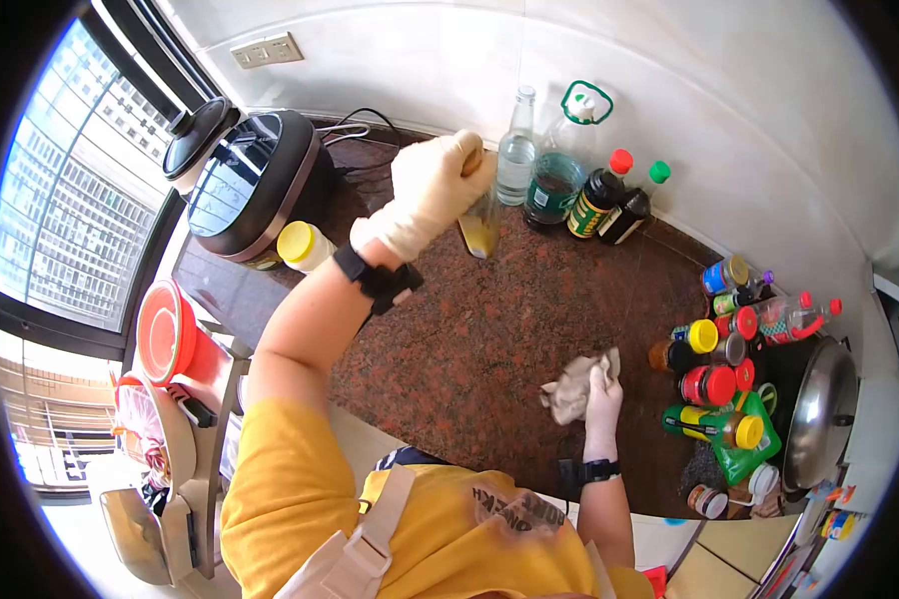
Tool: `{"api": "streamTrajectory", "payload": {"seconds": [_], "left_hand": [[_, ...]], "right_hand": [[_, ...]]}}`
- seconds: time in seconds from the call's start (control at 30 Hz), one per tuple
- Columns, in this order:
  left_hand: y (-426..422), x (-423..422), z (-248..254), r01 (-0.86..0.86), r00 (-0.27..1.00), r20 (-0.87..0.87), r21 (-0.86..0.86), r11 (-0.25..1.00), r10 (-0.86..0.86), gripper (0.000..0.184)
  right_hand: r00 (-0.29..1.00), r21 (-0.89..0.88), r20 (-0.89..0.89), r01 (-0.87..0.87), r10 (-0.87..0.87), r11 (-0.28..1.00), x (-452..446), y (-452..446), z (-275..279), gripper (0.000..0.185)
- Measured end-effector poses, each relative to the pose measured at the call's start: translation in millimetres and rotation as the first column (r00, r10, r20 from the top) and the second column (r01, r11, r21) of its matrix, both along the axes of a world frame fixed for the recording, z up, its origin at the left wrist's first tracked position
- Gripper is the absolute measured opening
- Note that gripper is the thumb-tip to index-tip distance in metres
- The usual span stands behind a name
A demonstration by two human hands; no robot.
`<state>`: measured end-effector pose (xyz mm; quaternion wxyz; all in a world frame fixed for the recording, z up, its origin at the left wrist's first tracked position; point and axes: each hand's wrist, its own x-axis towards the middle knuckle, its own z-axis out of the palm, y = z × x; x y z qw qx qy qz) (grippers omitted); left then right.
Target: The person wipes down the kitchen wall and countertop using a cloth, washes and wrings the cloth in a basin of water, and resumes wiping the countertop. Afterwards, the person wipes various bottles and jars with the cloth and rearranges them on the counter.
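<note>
My left hand [440, 180], in a whitish glove, is closed round the upper part of a clear bottle with yellowish contents [480, 236]. The bottle is at the back of the counter, beside a clear glass bottle [516, 150]; whether its base touches the counter I cannot tell. A crumpled greyish-white cloth [571, 387] is gripped in my gloved right hand [603, 394], over the front right part of the counter. The fingers of my right hand are partly hidden by the cloth.
On the speckled counter [469, 339], a large green-handled jug [554, 185] and dark sauce bottles [597, 200] line the wall. A black cooker [265, 185] and yellow-lidded jar [305, 246] stand left. Several condiment jars [707, 385] and a lidded pan [824, 414] crowd the right.
</note>
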<state>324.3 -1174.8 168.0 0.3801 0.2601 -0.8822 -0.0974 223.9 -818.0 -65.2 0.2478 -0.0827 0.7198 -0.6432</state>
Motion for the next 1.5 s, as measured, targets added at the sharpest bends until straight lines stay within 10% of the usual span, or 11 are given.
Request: {"api": "streamTrajectory", "payload": {"seconds": [0.97, 1.07, 1.1, 1.33, 1.5], "left_hand": [[-127, -108, -87, -0.270, 0.956, 0.176, 0.202, 0.942, 0.236, 0.042], [-121, -94, -85, -0.100, 0.994, 0.007, 0.387, 0.916, 0.106, 0.051], [-122, -99, -100, -0.054, 0.894, -0.392, 0.382, 0.923, 0.215, 0.051], [37, -150, -43, 0.430, 0.852, -0.294, -0.080, 0.899, -0.434, 0.013], [187, -244, -38, 0.619, 0.710, -0.053, 0.521, 0.588, -0.702, 0.018]], "right_hand": [[0.992, 0.127, 0.071, 0.094, -0.104, 0.987, -7, 22, -46, 0.032], [1.000, 0.230, -0.012, -0.017, 0.020, 0.973, -6, 25, -28, 0.029], [0.999, 0.214, -0.037, -0.019, 0.028, 0.977, -4, 26, -29, 0.029], [0.996, 0.234, -0.060, -0.053, 0.069, 0.971, -8, 32, -41, 0.044], [0.982, 0.000, 0.068, -0.174, 0.174, 0.985, -16, 45, -36, 0.042]]}}
